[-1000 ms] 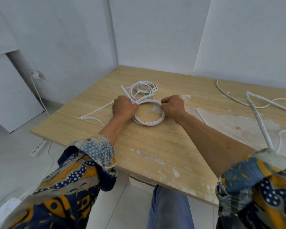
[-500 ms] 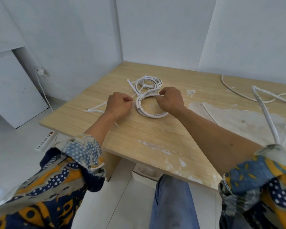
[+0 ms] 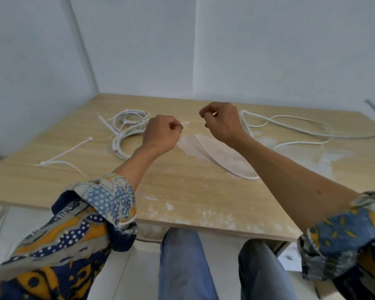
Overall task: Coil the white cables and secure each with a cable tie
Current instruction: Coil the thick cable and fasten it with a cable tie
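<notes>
Head view: both hands hover above the light wooden table (image 3: 182, 191) — left hand (image 3: 162, 135) balled in a fist, right hand (image 3: 223, 122) with fingers curled, nothing visible in either. Two tied coils of white cable (image 3: 117, 146) lie left of them — a loose white cable (image 3: 243, 118) sprawls far right.

- A far white round cable coil (image 3: 131, 118) is lying on the light wooden table (image 3: 182, 191), toward its far left corner.
- A near white round cable coil (image 3: 119, 146) is lying just before it, touching it.
- Loose white plastic cable ties (image 3: 65, 152) are lying left of the coils, near the left edge.
- A long uncoiled white cable (image 3: 290, 126) is sprawling toward the far right corner.
</notes>
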